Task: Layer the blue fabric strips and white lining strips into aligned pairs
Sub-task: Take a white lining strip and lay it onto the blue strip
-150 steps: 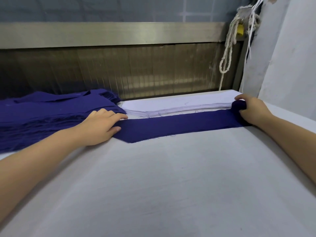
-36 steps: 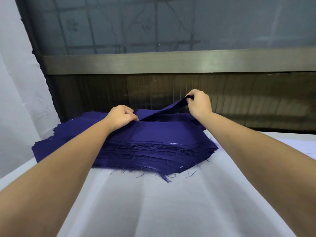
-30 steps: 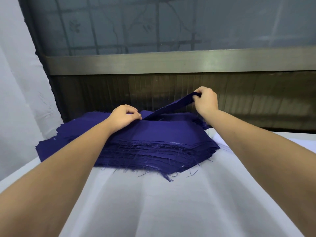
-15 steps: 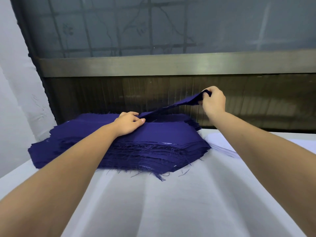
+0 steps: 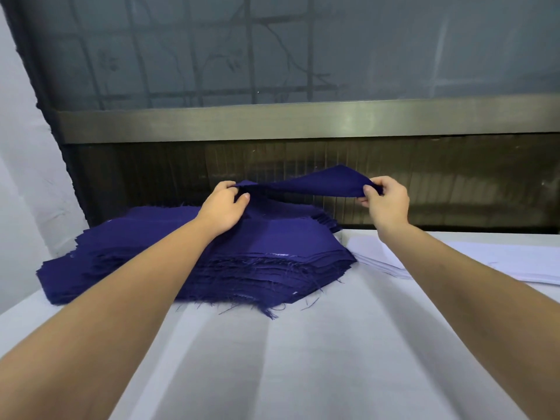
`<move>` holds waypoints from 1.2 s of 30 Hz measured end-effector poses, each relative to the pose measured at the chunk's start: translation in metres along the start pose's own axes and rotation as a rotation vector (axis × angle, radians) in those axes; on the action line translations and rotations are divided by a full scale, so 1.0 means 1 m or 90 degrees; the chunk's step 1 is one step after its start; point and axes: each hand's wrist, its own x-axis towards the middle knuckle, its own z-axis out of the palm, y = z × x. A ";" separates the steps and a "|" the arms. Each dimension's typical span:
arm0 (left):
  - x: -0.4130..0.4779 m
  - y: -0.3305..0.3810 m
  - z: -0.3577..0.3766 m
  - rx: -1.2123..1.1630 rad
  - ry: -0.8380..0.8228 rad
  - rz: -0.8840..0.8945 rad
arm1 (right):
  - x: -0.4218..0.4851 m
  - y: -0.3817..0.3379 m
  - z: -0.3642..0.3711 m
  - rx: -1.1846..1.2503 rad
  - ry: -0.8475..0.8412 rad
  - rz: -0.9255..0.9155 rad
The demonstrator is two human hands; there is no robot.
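A blue fabric strip [image 5: 306, 184] hangs lifted over the stack of blue strips [image 5: 212, 259] (threads fray from its near edge), the left hand [image 5: 222, 207] pinching one end and the right hand [image 5: 385, 201] the other, with the white lining strips [image 5: 515, 262] at the stack's 3 o'clock on the table [image 5: 303, 359].

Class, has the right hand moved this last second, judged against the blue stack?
Yes: the right hand, gripping a blue strip, moved rightward from above the blue stack to beyond its right edge.
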 end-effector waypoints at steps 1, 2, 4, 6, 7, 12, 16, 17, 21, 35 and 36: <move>0.001 0.002 0.000 -0.004 0.000 -0.005 | 0.000 0.000 -0.002 0.003 -0.002 0.008; 0.001 0.002 0.001 -0.004 -0.002 -0.011 | -0.001 0.001 -0.004 0.006 -0.007 0.016; 0.002 0.000 0.001 0.004 -0.015 -0.018 | -0.002 0.001 -0.006 0.007 -0.014 0.025; 0.002 -0.003 0.002 0.016 -0.047 -0.038 | -0.003 0.001 -0.007 0.002 -0.019 0.026; 0.001 -0.004 0.003 0.023 -0.071 -0.048 | -0.003 0.001 -0.007 -0.002 -0.023 0.025; -0.005 0.009 0.000 -0.006 -0.075 -0.042 | -0.007 -0.004 -0.002 -0.010 -0.054 0.000; -0.008 0.033 0.001 -0.076 -0.031 0.031 | -0.008 -0.012 0.005 -0.017 -0.073 -0.030; -0.009 0.039 0.002 -0.114 -0.047 0.042 | -0.008 -0.014 0.007 -0.018 -0.077 -0.038; -0.013 0.073 0.013 -0.201 -0.177 0.060 | -0.010 -0.025 0.014 -0.019 -0.093 -0.067; -0.016 0.115 0.021 -0.500 -0.118 -0.151 | -0.034 -0.034 0.028 0.060 -0.145 -0.071; -0.015 0.118 0.017 -0.563 -0.115 -0.183 | -0.036 -0.034 0.029 0.061 -0.122 -0.060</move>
